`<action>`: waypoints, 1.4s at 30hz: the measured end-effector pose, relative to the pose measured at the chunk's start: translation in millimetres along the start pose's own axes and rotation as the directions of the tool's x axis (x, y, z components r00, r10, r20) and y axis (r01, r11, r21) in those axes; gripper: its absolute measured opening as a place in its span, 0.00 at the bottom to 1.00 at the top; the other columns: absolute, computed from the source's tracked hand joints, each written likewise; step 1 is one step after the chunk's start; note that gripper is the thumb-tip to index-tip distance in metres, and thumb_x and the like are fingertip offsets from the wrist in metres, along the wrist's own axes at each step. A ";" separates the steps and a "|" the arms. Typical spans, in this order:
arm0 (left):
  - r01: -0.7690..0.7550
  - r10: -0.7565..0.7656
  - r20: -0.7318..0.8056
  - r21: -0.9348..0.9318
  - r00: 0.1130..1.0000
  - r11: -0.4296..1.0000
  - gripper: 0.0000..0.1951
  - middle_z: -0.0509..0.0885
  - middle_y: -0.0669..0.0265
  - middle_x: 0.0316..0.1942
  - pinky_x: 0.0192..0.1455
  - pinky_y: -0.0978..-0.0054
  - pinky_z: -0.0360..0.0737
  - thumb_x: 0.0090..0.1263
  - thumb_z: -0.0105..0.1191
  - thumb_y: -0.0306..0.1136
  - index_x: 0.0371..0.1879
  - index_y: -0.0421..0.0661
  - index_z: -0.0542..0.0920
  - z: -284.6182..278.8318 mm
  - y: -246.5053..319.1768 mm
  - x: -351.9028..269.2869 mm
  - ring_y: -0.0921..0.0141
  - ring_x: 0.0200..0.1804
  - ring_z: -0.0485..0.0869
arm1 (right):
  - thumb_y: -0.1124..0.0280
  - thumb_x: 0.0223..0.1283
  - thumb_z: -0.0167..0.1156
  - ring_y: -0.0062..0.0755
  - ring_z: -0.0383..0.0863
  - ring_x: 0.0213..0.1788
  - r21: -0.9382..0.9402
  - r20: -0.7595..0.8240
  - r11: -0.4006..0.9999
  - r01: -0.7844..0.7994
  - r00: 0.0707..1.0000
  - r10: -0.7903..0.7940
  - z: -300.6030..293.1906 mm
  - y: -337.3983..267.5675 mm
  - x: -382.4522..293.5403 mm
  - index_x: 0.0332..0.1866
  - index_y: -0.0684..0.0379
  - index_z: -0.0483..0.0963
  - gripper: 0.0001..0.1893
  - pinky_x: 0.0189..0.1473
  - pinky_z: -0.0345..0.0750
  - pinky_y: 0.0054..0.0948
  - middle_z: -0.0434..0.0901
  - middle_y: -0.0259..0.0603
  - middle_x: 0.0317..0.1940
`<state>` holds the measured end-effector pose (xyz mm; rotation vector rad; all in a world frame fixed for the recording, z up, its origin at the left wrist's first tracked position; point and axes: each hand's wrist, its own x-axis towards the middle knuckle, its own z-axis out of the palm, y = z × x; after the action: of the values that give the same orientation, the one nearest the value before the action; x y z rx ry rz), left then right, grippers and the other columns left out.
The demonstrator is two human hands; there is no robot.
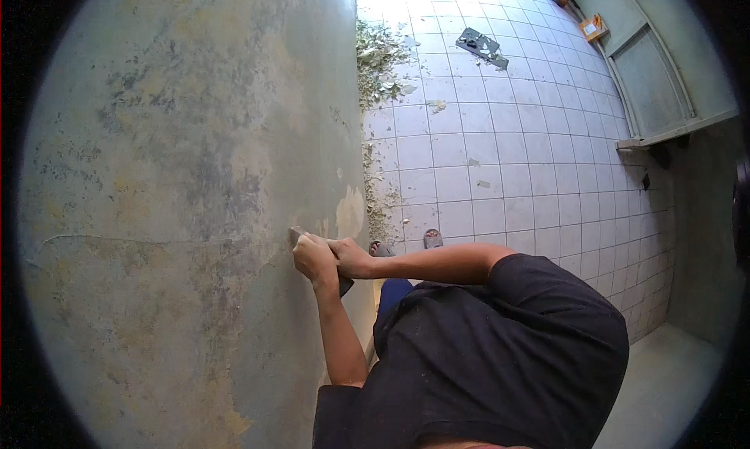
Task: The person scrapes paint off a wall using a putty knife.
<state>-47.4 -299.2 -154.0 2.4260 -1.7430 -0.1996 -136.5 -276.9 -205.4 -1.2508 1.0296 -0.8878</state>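
Observation:
Both my hands are closed around a flat hand tool [297,234], apparently a scraper, held against the wall [193,156] on the left. My left hand [313,258] grips it nearer the wall, just behind its visible grey-brown end. Close against it, my right hand [353,258] holds the tool too. A dark part [345,286] sticks out below the hands; most of the tool is hidden by my fingers. The wall is patchy grey-green, with worn areas and a thin crack. Beside the hands, a pale bare patch [350,210] shows where its coating is gone.
Flakes and chips of wall coating [381,62] lie along the wall's foot on the white tiled floor [469,121]. A grey flat board [481,47] with scraps on it lies farther off. An orange box [593,28] stands by a pale wooden frame [650,68] at right. My sandalled feet [433,238] are below.

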 end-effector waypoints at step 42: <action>0.199 -0.088 0.291 -0.376 0.953 0.905 0.30 0.82 0.37 0.39 0.47 0.49 0.75 0.81 0.33 0.54 0.45 0.34 0.77 9.1 -38.8 -63.3 0.40 0.45 0.80 | 0.54 0.73 0.55 0.31 0.74 0.21 0.779 0.338 0.370 -0.506 0.836 0.431 22.0 -6.3 75.6 0.37 0.57 0.69 0.16 0.24 0.73 0.28 0.75 0.39 0.25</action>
<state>-33.2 -227.4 -169.2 2.2943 -1.4271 -0.8535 -92.0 -342.1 -207.9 -0.0899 0.6478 -0.7087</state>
